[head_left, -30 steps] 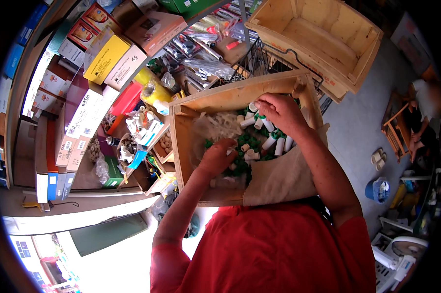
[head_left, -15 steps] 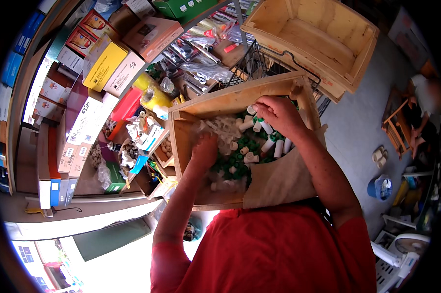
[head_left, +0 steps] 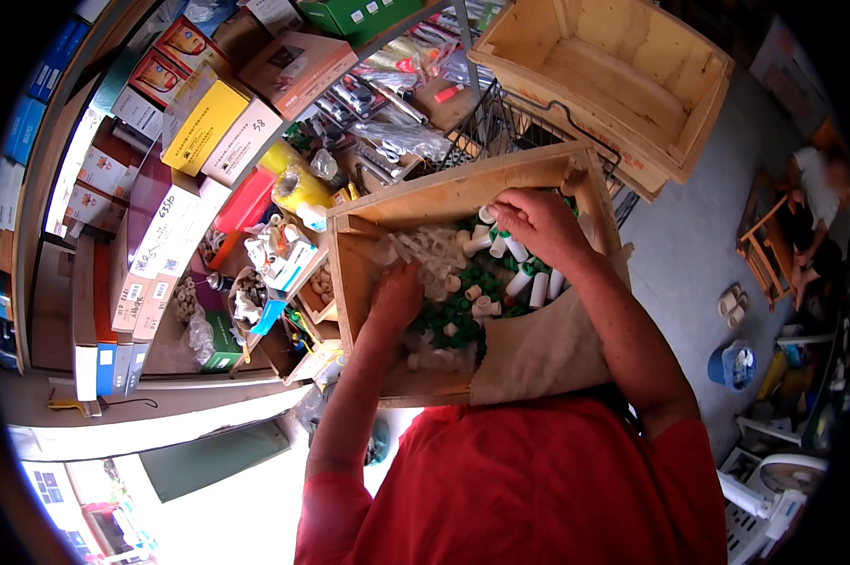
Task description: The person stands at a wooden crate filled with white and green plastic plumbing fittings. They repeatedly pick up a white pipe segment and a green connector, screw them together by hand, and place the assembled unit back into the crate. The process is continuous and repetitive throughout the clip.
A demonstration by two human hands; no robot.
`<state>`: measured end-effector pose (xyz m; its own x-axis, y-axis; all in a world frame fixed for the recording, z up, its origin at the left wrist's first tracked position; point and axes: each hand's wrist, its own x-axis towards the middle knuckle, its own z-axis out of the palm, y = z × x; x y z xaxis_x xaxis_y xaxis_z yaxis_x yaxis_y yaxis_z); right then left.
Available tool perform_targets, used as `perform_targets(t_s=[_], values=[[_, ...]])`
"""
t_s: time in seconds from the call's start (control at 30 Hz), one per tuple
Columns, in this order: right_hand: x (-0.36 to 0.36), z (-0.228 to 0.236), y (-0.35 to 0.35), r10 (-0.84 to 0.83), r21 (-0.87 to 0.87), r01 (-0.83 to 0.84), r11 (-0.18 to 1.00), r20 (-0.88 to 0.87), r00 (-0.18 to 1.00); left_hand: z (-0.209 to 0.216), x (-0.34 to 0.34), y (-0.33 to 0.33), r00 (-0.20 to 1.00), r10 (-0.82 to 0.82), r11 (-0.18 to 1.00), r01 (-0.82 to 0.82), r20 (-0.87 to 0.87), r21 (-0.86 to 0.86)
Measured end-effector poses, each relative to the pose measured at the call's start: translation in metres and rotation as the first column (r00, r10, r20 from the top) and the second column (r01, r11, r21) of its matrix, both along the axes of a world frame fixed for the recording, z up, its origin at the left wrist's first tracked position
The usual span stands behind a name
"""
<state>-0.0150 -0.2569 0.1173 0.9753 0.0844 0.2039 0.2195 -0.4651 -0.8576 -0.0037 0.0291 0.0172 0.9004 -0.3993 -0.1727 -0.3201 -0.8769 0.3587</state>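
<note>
A wooden drawer-like box (head_left: 464,182) in front of me holds a heap of green and white plastic pipe fittings (head_left: 472,303). A crumpled clear plastic bag (head_left: 433,256) lies on the heap's left side. My left hand (head_left: 401,294) is at the bag's edge, fingers curled in against it; their tips are partly hidden. Over the right side of the heap, my right hand (head_left: 538,222) has its fingers drawn together. White fittings are close to its fingertips, but I cannot make out what is pinched. A beige cloth (head_left: 544,353) drapes over the near right corner.
Shelves with cardboard boxes (head_left: 205,127) curve along the left. Behind the box are a black wire basket (head_left: 500,105) and an empty wooden crate (head_left: 623,75). On the right floor stand a blue bucket (head_left: 732,365) and slippers (head_left: 732,304); another person (head_left: 816,198) sits beyond.
My left hand has shifted slightly right and down beside the plastic bag. My right hand stays over the same fittings with only a small movement.
</note>
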Motion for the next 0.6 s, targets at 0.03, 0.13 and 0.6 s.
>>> perform_targets(t_s=[0.03, 0.13, 0.6], values=[[0.0, 0.001, 0.0, 0.0, 0.0, 0.0, 1.0, -0.004, 1.0, -0.002, 0.0, 0.001, 1.0, -0.005, 1.0, 0.006, 0.025, -0.026], [-0.001, 0.002, 0.001, -0.007, 0.01, 0.007, 1.0, -0.019, 1.0, -0.009, 0.002, 0.005, 0.998, -0.005, 0.997, 0.011, 0.07, -0.081], [0.0, -0.001, 0.001, -0.019, 0.011, 0.019, 1.0, 0.015, 1.0, -0.019, 0.005, 0.009, 0.993, -0.019, 0.985, 0.038, 0.115, -0.166]])
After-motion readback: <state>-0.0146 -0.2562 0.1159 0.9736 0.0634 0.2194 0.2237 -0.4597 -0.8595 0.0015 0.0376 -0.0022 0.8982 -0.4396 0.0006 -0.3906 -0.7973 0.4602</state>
